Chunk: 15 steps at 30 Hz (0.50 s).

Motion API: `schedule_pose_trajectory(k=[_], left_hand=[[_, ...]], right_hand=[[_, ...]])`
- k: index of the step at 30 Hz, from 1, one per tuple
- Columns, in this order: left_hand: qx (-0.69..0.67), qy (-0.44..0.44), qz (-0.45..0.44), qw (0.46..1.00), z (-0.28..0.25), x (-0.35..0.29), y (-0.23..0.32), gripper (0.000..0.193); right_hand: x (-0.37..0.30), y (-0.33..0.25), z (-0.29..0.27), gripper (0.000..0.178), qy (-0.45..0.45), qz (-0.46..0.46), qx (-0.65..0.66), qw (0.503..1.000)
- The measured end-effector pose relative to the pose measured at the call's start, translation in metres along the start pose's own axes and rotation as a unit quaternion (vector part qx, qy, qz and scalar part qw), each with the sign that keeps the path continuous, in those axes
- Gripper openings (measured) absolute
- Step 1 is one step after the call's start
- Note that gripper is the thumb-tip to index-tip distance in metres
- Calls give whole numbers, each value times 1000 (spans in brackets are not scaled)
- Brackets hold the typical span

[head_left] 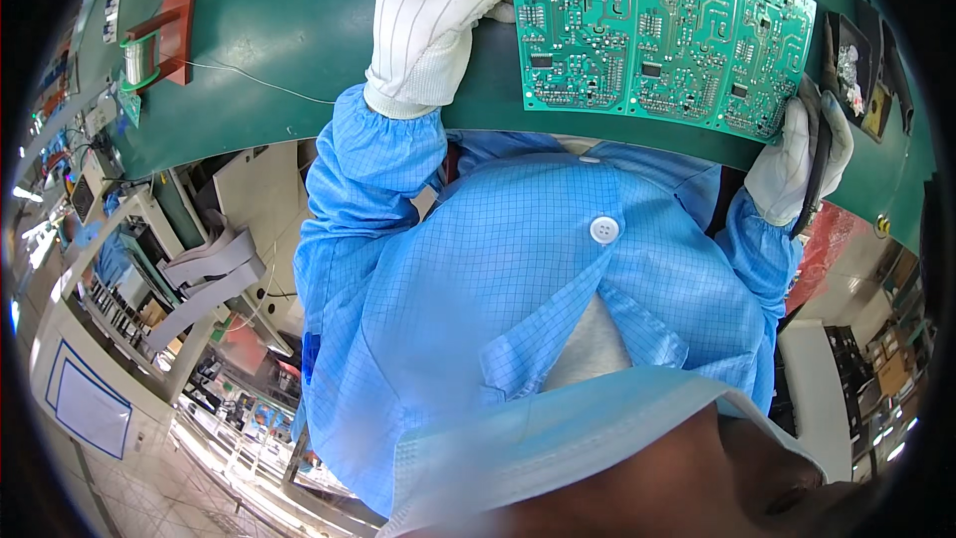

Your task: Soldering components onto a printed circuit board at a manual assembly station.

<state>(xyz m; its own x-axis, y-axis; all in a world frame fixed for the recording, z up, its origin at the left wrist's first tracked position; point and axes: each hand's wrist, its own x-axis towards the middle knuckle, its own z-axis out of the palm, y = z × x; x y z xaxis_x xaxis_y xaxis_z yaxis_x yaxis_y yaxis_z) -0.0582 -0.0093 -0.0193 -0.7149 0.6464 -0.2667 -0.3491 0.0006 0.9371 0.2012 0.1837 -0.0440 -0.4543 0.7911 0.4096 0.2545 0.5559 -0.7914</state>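
A green printed circuit board panel [680, 50], made of three joined boards crowded with small parts, is tilted up over the near edge of the bench. My left hand [428, 25], in a white striped glove, pinches the panel's left edge near its upper corner. At the lower right corner, my gloved right hand [787, 164] grips the panel's edge. A slim dark curved tool or cable [819, 164] runs along that hand; its kind is unclear. Thin wire [264, 78] stretches across the bench towards my left wrist.
A spool of solder wire [139, 62] sits on a reddish-brown stand [177, 40] at the left. Dark trays [854, 65] with crumpled scraps and a yellowish pad stand at the right. The green bench top [269, 10] ends just before my body.
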Motion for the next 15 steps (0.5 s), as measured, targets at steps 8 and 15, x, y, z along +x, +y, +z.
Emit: schedule_pose_trajectory(k=[8,15], left_hand=[[-55,-20,8,998,-2,1,-5,23],[-15,-148,134,980,-25,14,-27,19]], right_hand=[[1,2,3,27,9,-9,40,999],[1,-2,-1,29,-15,12,-43,999]])
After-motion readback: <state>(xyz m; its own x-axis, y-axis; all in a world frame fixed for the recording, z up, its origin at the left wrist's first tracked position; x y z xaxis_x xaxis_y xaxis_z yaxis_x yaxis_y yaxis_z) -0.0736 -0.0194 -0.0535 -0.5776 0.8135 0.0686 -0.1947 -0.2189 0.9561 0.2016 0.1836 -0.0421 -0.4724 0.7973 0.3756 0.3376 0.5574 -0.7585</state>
